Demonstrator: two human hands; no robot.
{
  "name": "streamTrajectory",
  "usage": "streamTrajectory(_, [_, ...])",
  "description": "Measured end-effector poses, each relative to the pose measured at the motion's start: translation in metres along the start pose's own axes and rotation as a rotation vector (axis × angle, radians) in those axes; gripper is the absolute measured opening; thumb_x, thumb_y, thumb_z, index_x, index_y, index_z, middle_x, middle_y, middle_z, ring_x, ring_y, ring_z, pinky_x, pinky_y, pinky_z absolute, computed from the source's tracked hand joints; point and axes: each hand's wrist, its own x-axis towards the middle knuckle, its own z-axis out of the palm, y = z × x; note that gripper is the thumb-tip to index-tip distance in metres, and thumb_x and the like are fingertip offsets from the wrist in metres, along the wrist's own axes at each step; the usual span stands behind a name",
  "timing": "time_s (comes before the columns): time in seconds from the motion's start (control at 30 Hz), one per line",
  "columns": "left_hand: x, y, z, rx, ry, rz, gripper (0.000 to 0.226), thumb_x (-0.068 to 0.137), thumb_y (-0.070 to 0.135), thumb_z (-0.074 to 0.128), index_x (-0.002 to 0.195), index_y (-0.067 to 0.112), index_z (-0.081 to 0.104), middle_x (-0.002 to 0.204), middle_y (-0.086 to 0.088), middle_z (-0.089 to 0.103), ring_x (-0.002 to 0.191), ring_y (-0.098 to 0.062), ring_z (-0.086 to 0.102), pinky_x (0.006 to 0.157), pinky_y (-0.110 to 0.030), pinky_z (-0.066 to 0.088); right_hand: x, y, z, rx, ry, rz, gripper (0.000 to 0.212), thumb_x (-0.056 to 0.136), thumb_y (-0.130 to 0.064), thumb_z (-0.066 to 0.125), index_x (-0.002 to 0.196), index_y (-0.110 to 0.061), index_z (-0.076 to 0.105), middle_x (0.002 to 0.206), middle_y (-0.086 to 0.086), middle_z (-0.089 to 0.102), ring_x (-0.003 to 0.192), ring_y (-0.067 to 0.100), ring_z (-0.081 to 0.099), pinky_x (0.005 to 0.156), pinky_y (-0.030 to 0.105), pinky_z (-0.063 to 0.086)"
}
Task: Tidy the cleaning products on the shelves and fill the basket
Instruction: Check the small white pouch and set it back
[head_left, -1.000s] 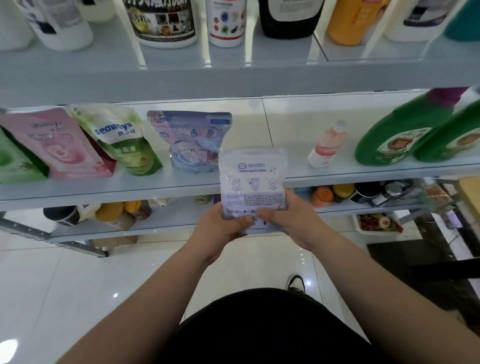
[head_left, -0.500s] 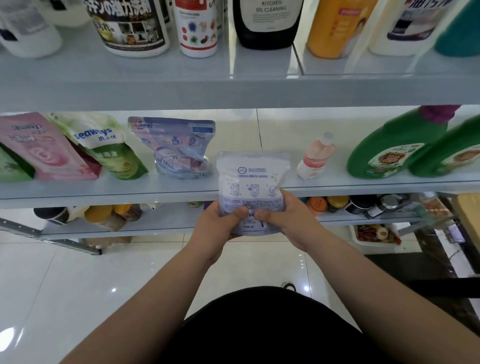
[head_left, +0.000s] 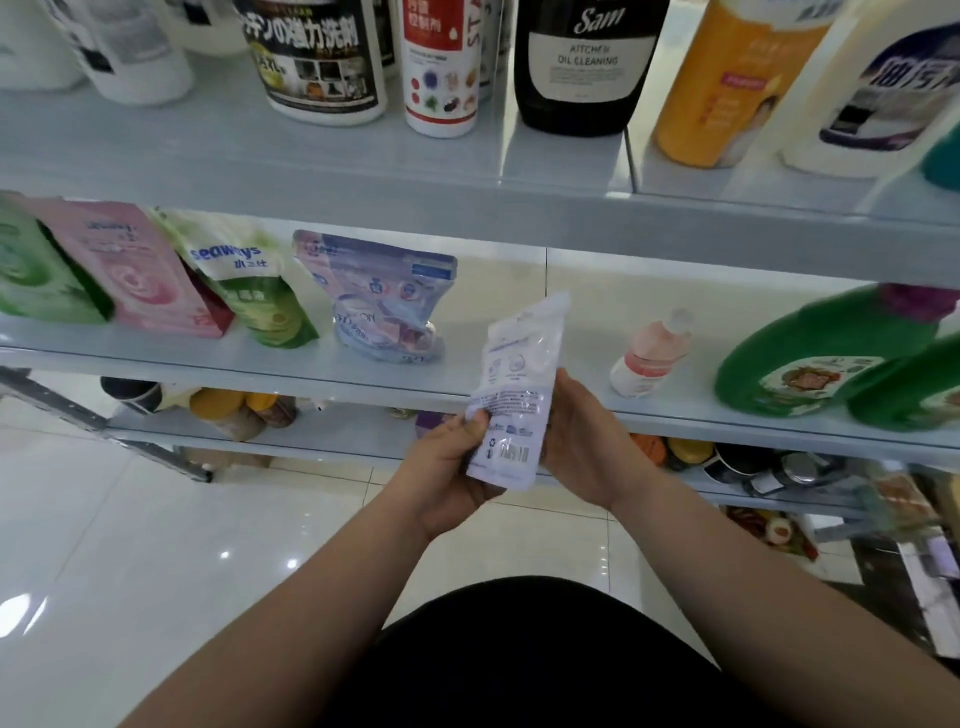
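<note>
I hold a white and pale purple pouch (head_left: 514, 384) in front of the middle shelf (head_left: 322, 364). My left hand (head_left: 447, 467) pinches its lower left corner; my right hand (head_left: 587, 447) cups its right side and back. The pouch is turned edge-on, its top tilted to the right. A matching blue and purple pouch (head_left: 384, 301) stands on the shelf behind it to the left. Further left stand a green and white pouch (head_left: 249, 280) and a pink pouch (head_left: 140, 270). No basket is in view.
A small pink bottle (head_left: 649, 353) and two green jugs (head_left: 821, 353) lie on the middle shelf to the right. Bottles stand on the top shelf, among them a black one (head_left: 582, 62) and an orange one (head_left: 727, 78). Jars fill the lower shelf (head_left: 753, 467). White tiled floor lies below.
The pouch has turned from facing me to nearly edge-on, its top tipping right. My view has moved closer to the shelves and slightly up.
</note>
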Motion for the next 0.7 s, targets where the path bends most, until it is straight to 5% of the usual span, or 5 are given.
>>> streamTrajectory(0.1, [-0.003,-0.006,-0.002,-0.119,-0.084,-0.158,0.039,0.050,0.014,0.097,0.081,0.007,0.074,0.070,-0.006,0.059,0.053,-0.017,0.054,0.042,-0.024,0.045,0.000,0.007,0.016,-0.054,-0.076,-0.012,0.039,0.091,-0.038,0.058,0.119,-0.013,0.067,0.108,0.011,0.069,0.098,0.032,0.060,0.084,0.036,0.054])
streamTrajectory(0.2, [-0.004,-0.002,-0.012,-0.081,-0.030,-0.223,0.040,0.057,0.015,0.086,0.095,0.009,0.072,0.083,-0.008,0.066,0.073,-0.019,0.055,0.056,-0.027,0.051,0.002,0.012,0.029,-0.052,0.011,-0.064,0.050,0.080,-0.026,0.073,0.121,-0.004,0.055,0.090,0.009,0.070,0.072,0.028,0.060,0.062,0.034,0.051])
streamTrajectory(0.4, [-0.015,0.029,-0.043,0.093,0.086,-0.189,0.075,0.093,0.072,0.036,0.136,0.016,0.060,0.136,-0.016,0.064,0.126,-0.036,0.060,0.102,-0.054,0.048,0.006,0.023,0.037,-0.118,0.287,-0.192,0.046,0.077,-0.011,0.087,0.116,-0.005,0.065,0.111,0.013,0.076,0.106,0.035,0.072,0.097,0.051,0.057])
streamTrajectory(0.53, [-0.020,0.041,-0.060,0.715,0.093,0.017,0.042,0.082,0.021,0.081,0.121,0.015,0.066,0.117,-0.012,0.074,0.104,-0.028,0.072,0.085,-0.044,0.061,0.009,0.035,0.040,-0.074,0.334,-0.248,0.038,0.082,-0.009,0.082,0.116,-0.006,0.066,0.116,0.014,0.074,0.114,0.036,0.068,0.101,0.052,0.054])
streamTrajectory(0.7, [-0.021,0.046,-0.069,0.681,0.210,0.109,0.031,0.089,-0.001,0.071,0.117,0.012,0.068,0.099,-0.006,0.078,0.085,-0.019,0.075,0.068,-0.028,0.059,0.005,0.055,0.052,-0.119,0.217,-0.127,0.052,0.074,-0.022,0.082,0.123,-0.011,0.068,0.118,0.011,0.075,0.115,0.035,0.068,0.101,0.050,0.054])
